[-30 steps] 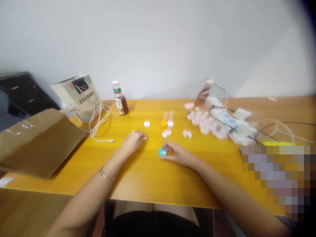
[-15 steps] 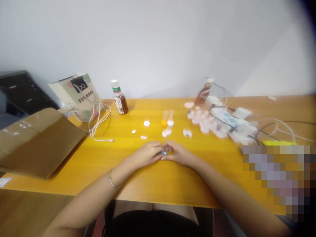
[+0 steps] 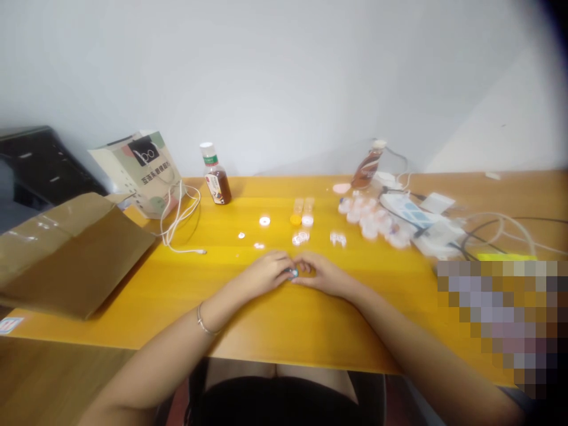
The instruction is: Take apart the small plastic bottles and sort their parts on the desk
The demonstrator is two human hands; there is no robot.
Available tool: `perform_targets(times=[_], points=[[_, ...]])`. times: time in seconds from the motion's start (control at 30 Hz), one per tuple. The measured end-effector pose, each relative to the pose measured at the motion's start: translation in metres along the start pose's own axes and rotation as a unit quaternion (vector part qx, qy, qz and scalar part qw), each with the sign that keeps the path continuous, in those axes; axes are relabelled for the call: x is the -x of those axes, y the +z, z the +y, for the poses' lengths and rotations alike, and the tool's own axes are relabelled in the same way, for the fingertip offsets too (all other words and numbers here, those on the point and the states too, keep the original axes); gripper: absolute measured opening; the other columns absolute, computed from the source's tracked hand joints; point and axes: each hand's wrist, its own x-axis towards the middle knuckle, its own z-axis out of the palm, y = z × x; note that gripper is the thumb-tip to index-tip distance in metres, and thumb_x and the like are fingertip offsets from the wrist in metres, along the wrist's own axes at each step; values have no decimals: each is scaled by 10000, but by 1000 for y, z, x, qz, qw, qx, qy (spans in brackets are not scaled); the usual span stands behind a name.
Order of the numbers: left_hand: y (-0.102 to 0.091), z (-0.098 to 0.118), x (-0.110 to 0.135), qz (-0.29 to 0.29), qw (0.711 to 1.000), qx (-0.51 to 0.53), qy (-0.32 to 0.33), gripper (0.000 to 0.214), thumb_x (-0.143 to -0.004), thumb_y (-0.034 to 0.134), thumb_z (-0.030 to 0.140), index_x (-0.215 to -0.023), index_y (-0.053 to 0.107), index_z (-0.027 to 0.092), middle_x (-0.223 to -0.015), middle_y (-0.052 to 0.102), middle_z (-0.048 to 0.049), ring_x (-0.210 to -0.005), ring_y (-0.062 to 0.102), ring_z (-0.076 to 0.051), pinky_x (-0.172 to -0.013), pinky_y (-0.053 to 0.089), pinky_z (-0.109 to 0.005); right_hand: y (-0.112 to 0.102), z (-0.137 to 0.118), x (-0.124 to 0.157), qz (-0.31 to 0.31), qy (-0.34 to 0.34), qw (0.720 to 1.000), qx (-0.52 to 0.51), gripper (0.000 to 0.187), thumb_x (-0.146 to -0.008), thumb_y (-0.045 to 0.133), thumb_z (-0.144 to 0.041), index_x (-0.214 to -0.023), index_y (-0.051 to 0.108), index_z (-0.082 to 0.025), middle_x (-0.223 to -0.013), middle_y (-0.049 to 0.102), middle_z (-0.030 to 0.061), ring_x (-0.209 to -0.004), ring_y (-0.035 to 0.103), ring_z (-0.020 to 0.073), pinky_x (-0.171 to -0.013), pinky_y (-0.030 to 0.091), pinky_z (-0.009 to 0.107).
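Note:
Close together over the middle of the table, my left hand (image 3: 270,273) and my right hand (image 3: 326,277) meet around a small blue-teal round piece (image 3: 293,273). The left fingers are closed on it from the left. From the right, the curled fingers and thumb of the other hand pinch its near side. Its exact kind is too small and blurred to tell. Just beyond the hands lie a white patterned piece (image 3: 300,238), another white piece (image 3: 338,239), a white disc (image 3: 264,221) and a small white bit (image 3: 258,245).
A yellow cap (image 3: 295,220) and a white cap (image 3: 307,220) lie farther back. Small capped containers (image 3: 373,220) cluster at right, by cables and a tilted drink bottle (image 3: 367,168). Left are another bottle (image 3: 217,183), a paper bag (image 3: 148,171), white cable (image 3: 177,222) and cardboard box (image 3: 102,260).
Both hands stay together around the blue-teal piece, which has shifted slightly and shows a little differently between the fingers. The whole view has moved very slightly.

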Motion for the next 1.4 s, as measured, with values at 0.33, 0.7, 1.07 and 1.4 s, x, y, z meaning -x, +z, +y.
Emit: perform_targets(times=[0.33, 0.7, 1.07, 1.4], points=[[5, 4, -3, 1, 991, -130, 27, 254, -908, 378, 269, -845, 592, 146, -791, 583, -48, -747, 550, -148, -698, 447, -282, 2, 4, 0, 6, -6, 1000, -4, 149, -734, 607, -277, -824, 532, -184, -685, 463, -23, -633, 435, 118, -608, 385, 246], [11, 1, -8, 52, 988, -142, 21, 196, -853, 458, 264, -769, 603, 162, -726, 610, -27, -691, 542, -141, -638, 396, -270, 2, -3, -1, 17, 14, 1000, 0, 117, -712, 591, -230, -801, 534, -180, -663, 457, -29, -610, 436, 113, -582, 379, 238], [-37, -56, 14, 70, 969, -224, -72, 223, -866, 458, 309, -811, 632, 181, -757, 604, -44, -726, 537, -154, -657, 372, -276, -2, -3, 1, 2, 24, 1000, -18, 207, -734, 606, -330, -872, 571, -180, -736, 518, 0, -679, 479, 127, -635, 404, 254], [-40, -57, 13, 4, 967, -232, -101, 205, -872, 454, 273, -811, 628, 183, -761, 587, -43, -748, 531, -159, -665, 368, -271, -5, -6, 2, -1, 18, 1000, -11, 216, -731, 613, -341, -858, 565, -173, -704, 505, -9, -636, 466, 114, -600, 394, 241]])
